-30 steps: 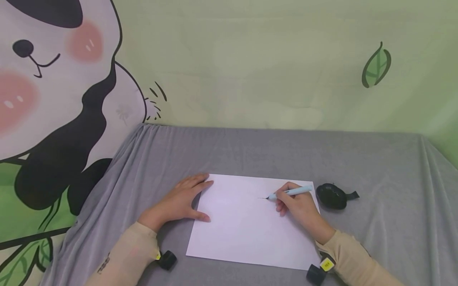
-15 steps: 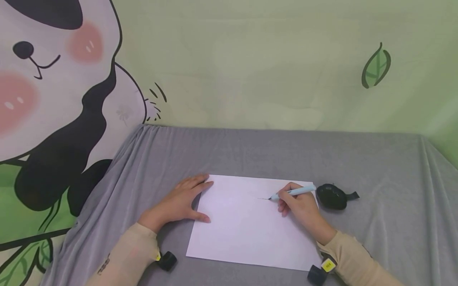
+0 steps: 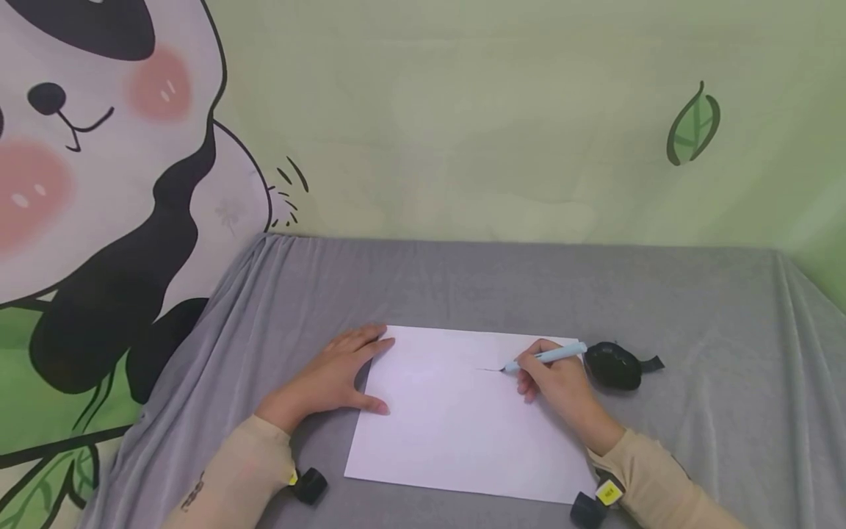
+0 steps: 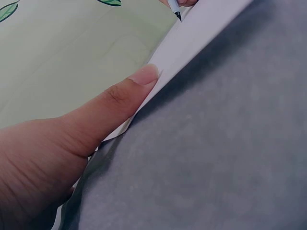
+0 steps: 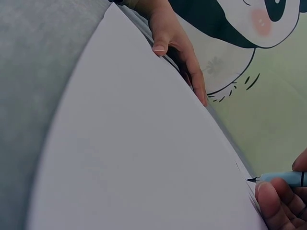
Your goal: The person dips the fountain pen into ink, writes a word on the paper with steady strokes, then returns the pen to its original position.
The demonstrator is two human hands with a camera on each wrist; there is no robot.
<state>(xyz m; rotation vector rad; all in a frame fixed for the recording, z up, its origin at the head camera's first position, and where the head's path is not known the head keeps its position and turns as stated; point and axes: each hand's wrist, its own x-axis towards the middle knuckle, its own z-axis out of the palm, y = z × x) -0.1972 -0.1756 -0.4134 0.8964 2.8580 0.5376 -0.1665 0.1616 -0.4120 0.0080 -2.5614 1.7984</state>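
Lying on the grey cloth-covered surface, a rectangular white paper sheet has the spread left hand resting at its left edge. The right hand pinches a slim pale-blue pen, its tip at a thin dark line. Just right sits a black oval object; behind, a pale-green wall.

The paper is being lit softly and evenly; in the dimmer left wrist view, a shadow is being cast along its edge onto the blurred grey cloth.
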